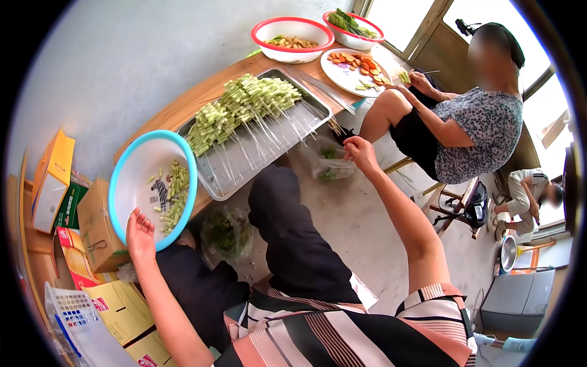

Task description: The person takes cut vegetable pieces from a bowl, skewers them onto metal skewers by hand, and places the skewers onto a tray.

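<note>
My left hand (141,237) is at the near rim of a white basin (136,177) with a blue edge, palm up and fingers loosely apart, holding nothing. Cut green vegetable pieces (177,194) lie inside that basin. My right hand (362,154) is raised beyond the tray's right corner, thumb and fingers pinched together; whatever they hold is too small to make out. Close by, the ends of thin sticks (335,126) show at the corner. On the metal tray (235,177) lie many skewers of pale green vegetable pieces (244,104), piled in a heap, their bare sticks pointing toward me.
Behind the tray are red-rimmed basins (293,57) and a white plate (333,72) with orange slices. At right a seated co-worker (474,125) holds green pieces on a stick. Bags of greens (226,235) rest on the floor; boxes (98,226) stand left.
</note>
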Action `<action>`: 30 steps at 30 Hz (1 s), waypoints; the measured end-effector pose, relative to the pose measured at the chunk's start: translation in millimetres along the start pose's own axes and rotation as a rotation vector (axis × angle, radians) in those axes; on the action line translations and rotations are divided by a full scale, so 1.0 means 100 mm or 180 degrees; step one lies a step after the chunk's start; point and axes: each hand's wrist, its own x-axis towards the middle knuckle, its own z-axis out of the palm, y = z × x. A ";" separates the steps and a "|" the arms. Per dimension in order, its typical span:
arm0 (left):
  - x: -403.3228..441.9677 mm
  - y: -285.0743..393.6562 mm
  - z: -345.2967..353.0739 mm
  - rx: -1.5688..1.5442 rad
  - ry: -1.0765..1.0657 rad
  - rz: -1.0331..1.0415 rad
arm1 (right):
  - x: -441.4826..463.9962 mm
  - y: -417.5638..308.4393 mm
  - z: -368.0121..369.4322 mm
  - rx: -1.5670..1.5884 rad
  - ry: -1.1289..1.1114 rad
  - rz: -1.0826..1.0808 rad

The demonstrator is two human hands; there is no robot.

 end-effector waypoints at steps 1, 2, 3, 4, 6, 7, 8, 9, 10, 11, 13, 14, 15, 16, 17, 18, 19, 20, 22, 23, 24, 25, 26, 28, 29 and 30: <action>-0.01 0.01 0.00 0.0067 -0.0019 0.0015 | 0.10 0.06 -0.03 -0.0104 0.0139 0.0054; -0.01 0.01 0.02 0.0130 -0.0036 0.0031 | 0.21 0.15 -0.06 -0.0212 0.0276 0.0106; -0.01 0.01 0.03 0.0221 0.0033 0.0035 | 0.35 0.26 -0.06 -0.0300 0.0417 -0.0037; -0.01 0.02 0.04 0.0235 0.0015 0.0026 | 0.47 0.35 -0.06 -0.0296 0.0435 -0.0020; -0.03 0.03 0.06 0.0415 0.0061 0.0047 | 0.70 0.47 -0.06 -0.0947 0.0758 -0.0037; -0.03 0.03 0.07 0.0445 0.0067 0.0043 | 0.80 0.52 -0.06 -0.0948 0.0760 -0.0015; -0.03 0.02 0.07 0.0449 0.0062 0.0016 | 0.89 0.56 -0.08 -0.1171 0.0806 -0.0066; -0.02 0.03 0.07 0.0500 0.0098 0.0029 | 0.98 0.60 -0.07 -0.1374 0.0846 -0.0116; -0.02 0.04 0.08 0.0551 0.0137 0.0040 | 1.05 0.63 -0.06 -0.1374 0.0836 -0.0093; -0.02 0.04 0.11 0.0600 0.0208 0.0030 | 1.13 0.66 -0.07 -0.1554 0.0919 -0.0069; -0.02 0.05 0.16 0.0672 0.0252 0.0027 | 1.30 0.77 -0.04 -0.1719 0.0975 -0.0029; -0.03 0.05 0.19 0.0716 0.0286 0.0030 | 1.39 0.84 -0.05 -0.1732 0.1011 -0.0021; -0.03 0.05 0.21 0.0744 0.0279 0.0033 | 1.48 0.92 -0.05 -0.1732 0.1051 -0.0011; -0.03 0.05 0.24 0.0761 0.0287 0.0022 | 1.55 0.96 -0.06 -0.1729 0.1037 0.0006; -0.03 0.03 0.28 0.0798 0.0301 0.0021 | 1.61 1.00 -0.08 -0.1626 0.0959 0.0029; -0.03 0.03 0.30 0.0840 0.0312 0.0026 | 1.66 1.04 -0.08 -0.1514 0.0885 0.0053; -0.02 0.02 0.32 0.0855 0.0317 0.0015 | 1.72 1.08 -0.07 -0.1249 0.0879 0.0263; -0.02 0.02 0.34 0.0916 0.0301 0.0017 | 1.75 1.13 -0.05 -0.1250 0.0870 0.0278; -0.01 0.00 0.36 0.0979 0.0288 0.0007 | 1.78 1.20 -0.01 -0.1005 0.1100 0.0154; -0.01 -0.01 0.37 0.1028 0.0277 0.0018 | 1.78 1.22 0.01 -0.1011 0.1095 0.0164; -0.01 -0.01 0.37 0.1076 0.0265 0.0030 | 1.78 1.23 0.04 -0.0294 0.1022 0.0367; -0.01 -0.02 0.38 0.1083 0.0264 0.0024 | 1.77 1.24 0.07 0.0429 0.0943 0.0566; -0.02 -0.02 0.39 0.1110 0.0272 0.0045 | 1.78 1.24 0.09 0.0429 0.0946 0.0577; -0.02 -0.02 0.38 0.1149 0.0283 0.0066 | 1.80 1.23 0.13 0.0000 0.1031 0.0382; -0.02 -0.01 0.37 0.1160 0.0270 0.0072 | 1.75 1.06 0.13 -0.0096 0.1042 0.0489; -0.02 -0.01 0.37 0.1167 0.0257 0.0080 | 1.77 1.03 0.15 -0.0088 0.1041 0.0493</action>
